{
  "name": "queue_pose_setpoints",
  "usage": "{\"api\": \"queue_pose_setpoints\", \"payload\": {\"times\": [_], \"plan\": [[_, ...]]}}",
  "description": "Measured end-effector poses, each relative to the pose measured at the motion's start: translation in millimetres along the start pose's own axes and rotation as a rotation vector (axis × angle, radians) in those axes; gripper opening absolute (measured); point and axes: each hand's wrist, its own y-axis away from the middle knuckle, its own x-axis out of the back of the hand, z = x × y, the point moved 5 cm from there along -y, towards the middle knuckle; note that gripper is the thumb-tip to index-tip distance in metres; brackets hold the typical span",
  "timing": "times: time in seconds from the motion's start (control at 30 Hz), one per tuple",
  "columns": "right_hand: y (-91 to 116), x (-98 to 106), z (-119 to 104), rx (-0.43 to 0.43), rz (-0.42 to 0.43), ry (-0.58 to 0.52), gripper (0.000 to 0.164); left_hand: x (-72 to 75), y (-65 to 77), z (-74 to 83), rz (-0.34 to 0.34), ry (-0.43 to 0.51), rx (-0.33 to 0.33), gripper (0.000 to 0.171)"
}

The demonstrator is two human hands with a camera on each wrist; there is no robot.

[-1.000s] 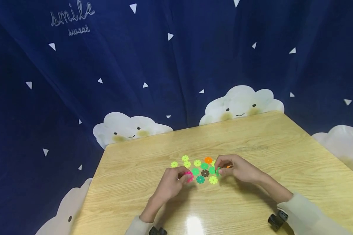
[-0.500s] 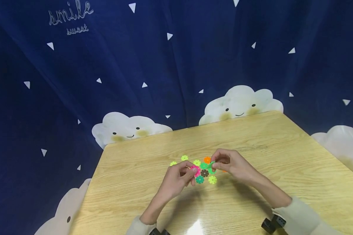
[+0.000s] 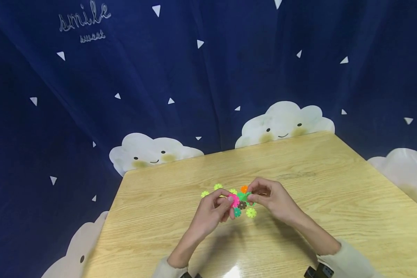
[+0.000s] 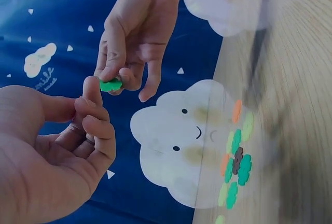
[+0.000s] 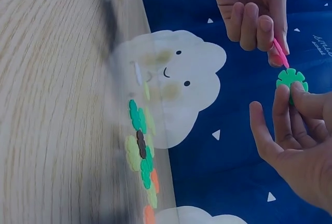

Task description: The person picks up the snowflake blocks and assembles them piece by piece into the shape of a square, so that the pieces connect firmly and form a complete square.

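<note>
Between thumb and fingers my left hand [image 3: 209, 213] pinches a pink notched disc [image 3: 234, 200], a snowflake-style plastic building piece. My right hand [image 3: 276, 199] pinches a green notched disc [image 5: 292, 80] by its edge. Both discs are raised over the table, edge to edge in the right wrist view, with the pink one [image 5: 280, 54] turned nearly side-on. From the left wrist, the green disc [image 4: 110, 85] shows at the right fingertips, while the left fingers hide the pink one.
Loose notched discs lie flat beneath the hands: a brown one [image 3: 242, 205], a teal one [image 3: 237, 212], an orange one [image 3: 244, 189] and several yellow-green ones, such as a near one [image 3: 251, 212]. The wooden table [image 3: 153, 216] ends at a dark blue curtain [image 3: 180, 69].
The left hand has lifted the pink disc up and to the right. The right hand has brought the green disc leftward, so the two now meet above the loose discs.
</note>
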Motion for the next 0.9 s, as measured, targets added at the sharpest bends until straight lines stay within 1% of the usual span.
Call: {"api": "queue_pose_setpoints", "payload": {"times": [0.13,0.33,0.43,0.6,0.77,0.9], "plan": [[3,-1,-3,0.009,0.010,0.011,0.008,-2.2,1.2,0.4,0.003,0.032,0.002,0.017],[4,0,-7,0.038,0.035,0.010,0.008,-5.3,2.0,3.2,0.001,0.030,-0.018,0.017],[5,0,-8,0.045,0.048,0.011,0.008,-6.6,2.3,2.7,0.002,0.036,-0.011,0.017],[6,-1,-9,0.070,0.044,-0.012,0.008,-8.3,2.7,0.6,-0.002,0.043,0.003,0.018],[7,-3,-12,0.091,0.058,-0.016,0.008,-9.9,2.8,1.1,-0.011,0.046,-0.013,0.019],[8,-4,-13,0.100,0.087,-0.008,0.013,-12.0,3.0,1.3,-0.020,0.071,-0.017,0.017]]}}
